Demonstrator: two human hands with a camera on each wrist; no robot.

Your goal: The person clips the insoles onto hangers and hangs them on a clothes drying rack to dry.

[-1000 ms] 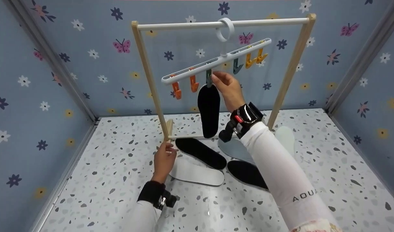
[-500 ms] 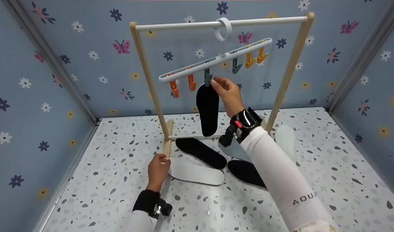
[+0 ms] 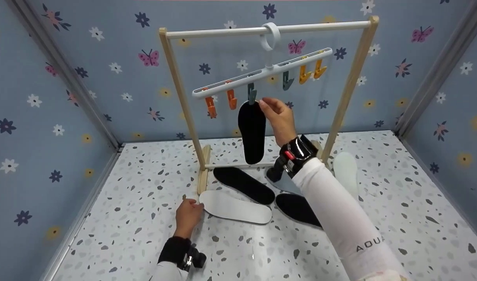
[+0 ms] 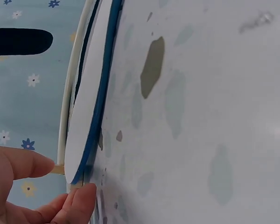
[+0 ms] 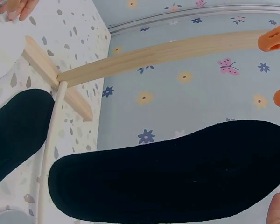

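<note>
Head view, right hand (image 3: 281, 118): hovering, fingers relaxed, beside black insole (image 3: 252, 134).
Left hand (image 3: 188, 217): thumb and fingers standing apart near white insole (image 3: 236, 208).

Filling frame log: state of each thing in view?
Rack: standing
Hanger: hung on rack
Hanging insole: clipped up
Left green clip: clamped on hanging insole
Right green clip: empty
Orange clips: empty
Yellow clips: empty
White insole: lying on floor
Black floor insoles: flat
Grey insole: flat, partly hidden
Pale insole: flat, partly hidden
Left hand: open, by white insole
Right hand: open, beside hanging insole
</note>
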